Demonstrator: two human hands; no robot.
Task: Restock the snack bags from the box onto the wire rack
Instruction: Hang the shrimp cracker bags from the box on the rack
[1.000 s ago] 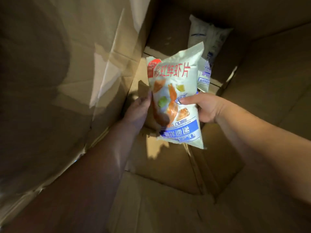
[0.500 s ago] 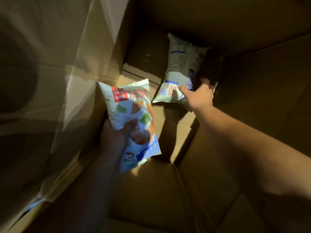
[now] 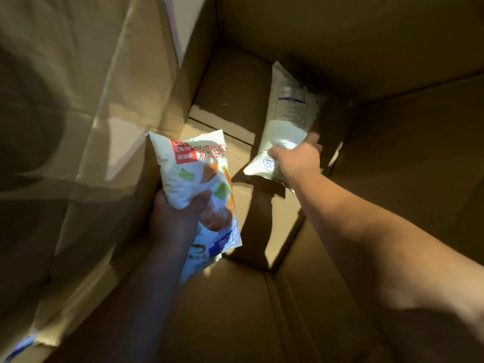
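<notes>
I look down into a deep cardboard box (image 3: pixel 392 38) with both arms inside it. Its tall walls close in on every side. The left wall (image 3: pixel 91 106) stands just beside my left hand (image 3: pixel 175 221), and the far right corner lies in heavy shadow. On the bottom, the flaps (image 3: pixel 235 100) overlap, and one flap edge throws a dark shadow between the two bags.

My left hand is curled round the left bag (image 3: pixel 191 169), thumb across its front and fingers behind it. The bag stands roughly upright near the left wall, with its red label and printed front toward me. My right hand (image 3: pixel 298 161) reaches to the far right, its fingers closed on the lower end of the right bag (image 3: pixel 290 113). That bag leans toward the far wall, its back with the small print facing me. I cannot tell whether its lower end touches the bottom.

I count two bags, one in each hand, and one box. A scrap of blue (image 3: pixel 21 347) shows at the near left edge, too blurred to make out.
</notes>
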